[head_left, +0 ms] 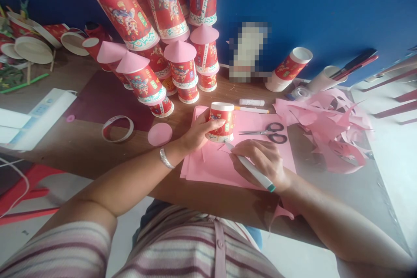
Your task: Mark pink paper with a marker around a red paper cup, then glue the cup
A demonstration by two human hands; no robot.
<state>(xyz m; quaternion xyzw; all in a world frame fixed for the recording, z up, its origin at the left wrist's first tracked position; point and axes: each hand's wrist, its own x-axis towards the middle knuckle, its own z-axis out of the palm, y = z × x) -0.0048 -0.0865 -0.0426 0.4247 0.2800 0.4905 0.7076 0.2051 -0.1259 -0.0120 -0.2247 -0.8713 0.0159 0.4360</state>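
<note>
A red printed paper cup (225, 127) with a white band round its lower end is gripped by my left hand (202, 129), fingers wrapped round its side. My right hand (260, 160) holds a white marker pen (254, 171) with a green end, its tip touching or very close to the cup's white band. Pink paper sheets (211, 167) lie under both hands. Just beyond my right hand lie black-handled scissors (265, 132). A pink paper disc (160, 134) sits left of my left hand, with a cut cup ring (117, 129) beside it.
Stacked red cups with pink cone tops (180, 52) stand at the back. Pink paper scraps (332, 126) heap on the right. Behind are a glue stick (251, 102), a cup stack (289, 69), a tape roll (301, 93) and a pen holder (325, 79). A white box (48, 113) stands left.
</note>
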